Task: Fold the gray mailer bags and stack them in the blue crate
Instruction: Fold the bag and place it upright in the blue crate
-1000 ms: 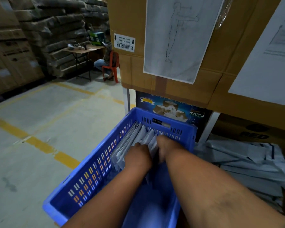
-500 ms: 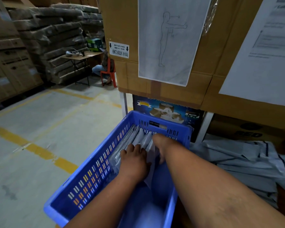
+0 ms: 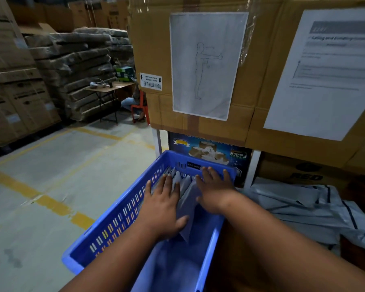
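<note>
- Gray folded plastic mailer bags (image 3: 187,191) stand on edge in a row at the far end of the blue slotted plastic crate (image 3: 118,220), leaning against its far wall.
- My left hand (image 3: 163,205) lies flat on the near left side of that row, fingers straight and slightly spread, thumb stretched out low against the nearest bag.
- My right hand (image 3: 214,190) presses on the right side of the same row, fingers straight and fanned wide, their tips up by the crate's far rim.
- Neither hand curls round anything; both push with open palms, and a strip of gray bag shows between them.
- Nearer me, the crate's floor is too blurred to read.
- Right of the crate, just beside it, a loose heap of unfolded gray mailer bags with dark stripes (image 3: 308,209) lies spread out.
- Behind the crate rises a big brown cardboard box (image 3: 259,114), with a white sheet bearing a line drawing of a standing figure (image 3: 207,66) taped to its face.
- Left of the crate, a yellow painted line (image 3: 40,200) crosses the concrete floor.
</note>
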A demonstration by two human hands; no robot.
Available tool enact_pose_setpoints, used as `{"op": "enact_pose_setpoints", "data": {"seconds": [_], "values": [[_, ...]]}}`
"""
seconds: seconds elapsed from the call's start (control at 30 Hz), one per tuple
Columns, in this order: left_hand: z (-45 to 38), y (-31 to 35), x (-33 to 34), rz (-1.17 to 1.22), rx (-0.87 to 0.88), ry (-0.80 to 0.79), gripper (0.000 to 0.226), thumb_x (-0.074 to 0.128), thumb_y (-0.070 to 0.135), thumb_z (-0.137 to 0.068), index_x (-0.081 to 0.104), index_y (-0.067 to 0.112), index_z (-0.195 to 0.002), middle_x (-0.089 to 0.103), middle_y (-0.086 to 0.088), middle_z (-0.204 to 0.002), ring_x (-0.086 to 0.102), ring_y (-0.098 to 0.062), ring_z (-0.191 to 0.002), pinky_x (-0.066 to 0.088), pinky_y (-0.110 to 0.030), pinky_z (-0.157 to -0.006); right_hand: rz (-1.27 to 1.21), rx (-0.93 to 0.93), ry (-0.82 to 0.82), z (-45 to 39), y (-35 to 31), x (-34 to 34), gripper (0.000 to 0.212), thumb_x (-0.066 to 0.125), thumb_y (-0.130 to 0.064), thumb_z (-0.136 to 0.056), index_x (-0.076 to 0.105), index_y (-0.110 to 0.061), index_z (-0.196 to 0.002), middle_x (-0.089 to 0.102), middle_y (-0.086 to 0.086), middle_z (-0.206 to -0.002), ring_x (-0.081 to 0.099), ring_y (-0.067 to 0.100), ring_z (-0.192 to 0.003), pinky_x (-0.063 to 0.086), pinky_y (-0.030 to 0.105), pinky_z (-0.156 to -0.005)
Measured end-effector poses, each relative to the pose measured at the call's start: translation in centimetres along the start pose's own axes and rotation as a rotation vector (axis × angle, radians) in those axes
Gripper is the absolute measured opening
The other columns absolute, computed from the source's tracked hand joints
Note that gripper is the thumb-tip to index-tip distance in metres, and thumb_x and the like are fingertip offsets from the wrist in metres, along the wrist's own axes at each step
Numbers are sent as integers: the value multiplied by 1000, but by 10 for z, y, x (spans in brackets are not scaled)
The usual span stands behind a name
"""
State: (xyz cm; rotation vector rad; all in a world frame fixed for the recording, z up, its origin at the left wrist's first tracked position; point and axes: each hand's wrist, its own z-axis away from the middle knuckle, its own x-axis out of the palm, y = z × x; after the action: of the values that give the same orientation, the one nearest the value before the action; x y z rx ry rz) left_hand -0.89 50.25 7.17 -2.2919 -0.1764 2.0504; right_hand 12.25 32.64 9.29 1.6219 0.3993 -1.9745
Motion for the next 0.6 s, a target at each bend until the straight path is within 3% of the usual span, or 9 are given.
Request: {"op": "enact_pose_setpoints", "data": {"seconds": [0.13,0.37,0.5,0.6], "values": [[6,29,-43,2,-6,25,106,39,79,-90,2,21,-170,-9,-13,-177,-11,-32,-164,-1,-65,-128,-54,-25,117,55,29,-8,83,36,-65,-106,-3,-31,-170,-23,5,-176,-24,29,-162,-10,70,-125],[2,141,-96,16,148,81,84,42,73,-96,28,25,-163,16,-15,-175,12,-35,-162,15,-60,-129,-184,142,297,174,112,30,73,40,-64,-104,23,-31,-167,8,8,-178,4,30,-164,11,68,-127],[2,223,-79,37,317,115,77,48,71,-88,50,23,-149,45,-16,-160,37,-36,-152,31,-61,-123,-165,297,245,236,169,87,76,44,-68,-98,31,-30,-163,17,12,-175,13,35,-161,18,68,-125],[2,276,-51,10,382,-30,77,52,69,-90,44,24,-152,43,-13,-159,40,-35,-147,34,-56,-121,-216,406,148,274,205,131,75,49,-67,-97,34,-30,-161,16,11,-174,12,36,-161,15,67,-126]]}}
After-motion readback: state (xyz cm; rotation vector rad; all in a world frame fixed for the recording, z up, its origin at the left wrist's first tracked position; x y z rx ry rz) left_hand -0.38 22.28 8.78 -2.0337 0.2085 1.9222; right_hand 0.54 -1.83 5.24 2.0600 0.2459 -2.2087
